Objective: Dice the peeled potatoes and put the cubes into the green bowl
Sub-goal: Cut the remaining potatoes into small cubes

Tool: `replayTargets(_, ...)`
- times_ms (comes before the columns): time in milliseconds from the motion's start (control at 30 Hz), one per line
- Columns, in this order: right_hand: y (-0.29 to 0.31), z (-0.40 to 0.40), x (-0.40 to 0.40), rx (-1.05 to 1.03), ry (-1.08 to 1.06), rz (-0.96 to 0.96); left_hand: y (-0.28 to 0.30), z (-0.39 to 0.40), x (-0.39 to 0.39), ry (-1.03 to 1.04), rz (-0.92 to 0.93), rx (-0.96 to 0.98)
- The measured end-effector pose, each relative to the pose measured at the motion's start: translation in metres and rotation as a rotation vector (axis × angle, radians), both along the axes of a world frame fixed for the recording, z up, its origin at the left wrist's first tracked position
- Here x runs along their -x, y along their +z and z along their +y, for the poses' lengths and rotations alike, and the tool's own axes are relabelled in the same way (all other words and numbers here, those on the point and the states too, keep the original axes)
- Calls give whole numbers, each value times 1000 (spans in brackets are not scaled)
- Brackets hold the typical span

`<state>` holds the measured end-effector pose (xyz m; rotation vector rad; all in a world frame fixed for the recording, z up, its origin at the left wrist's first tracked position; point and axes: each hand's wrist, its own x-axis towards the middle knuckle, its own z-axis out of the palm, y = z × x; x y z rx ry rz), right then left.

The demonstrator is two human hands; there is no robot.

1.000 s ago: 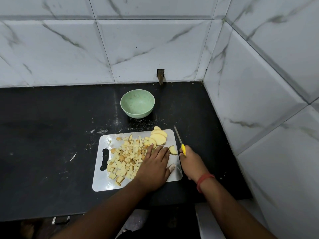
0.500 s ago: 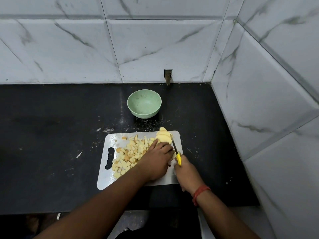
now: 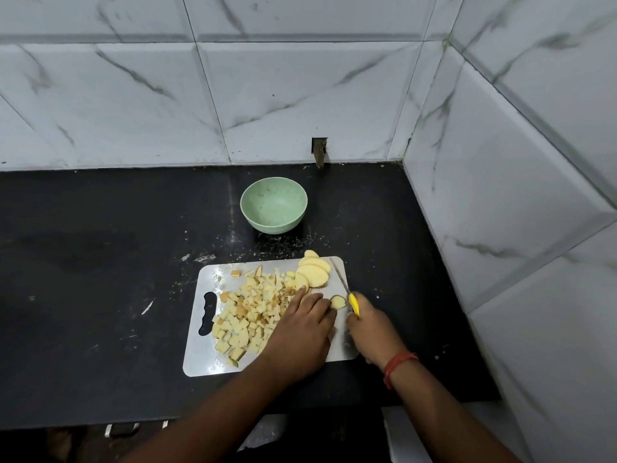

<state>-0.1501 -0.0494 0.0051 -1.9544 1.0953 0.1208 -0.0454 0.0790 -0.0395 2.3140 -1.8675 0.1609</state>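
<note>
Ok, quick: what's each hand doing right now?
Left hand: open, fingers straight, resting on the cutting board against the potato cubes.
Right hand: grips the yellow-handled knife.

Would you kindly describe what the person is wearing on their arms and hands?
Both forearms are bare, with no sleeves in view, and neither the left hand nor the right hand wears a glove. The only item worn is a red thread band wrapped around the right wrist.

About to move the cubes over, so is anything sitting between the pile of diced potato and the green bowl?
Nothing visible blocks the way. Between the pile of pale diced potato cubes on the white cutting board and the empty round green bowl lies only bare, crumb-speckled black countertop.
</note>
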Motion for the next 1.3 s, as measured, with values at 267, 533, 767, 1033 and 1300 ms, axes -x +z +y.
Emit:
replayTargets(267,2,1,3,-8,45,48,-4,0,-6,-35,-28,-25)
replayTargets(533,8,5,4,-15,38,54,-4,-2,-7,-37,-30,-77)
replayTargets(767,17,12,13,-2,-20,110,-7,-1,-9,-54,-78,-70)
replayTargets(1033,25,27,21,37,85,196,-7,2,-7,-50,-69,-68)
replayTargets(1300,26,32,17,51,168,255,-2,2,-2,-34,-35,-92)
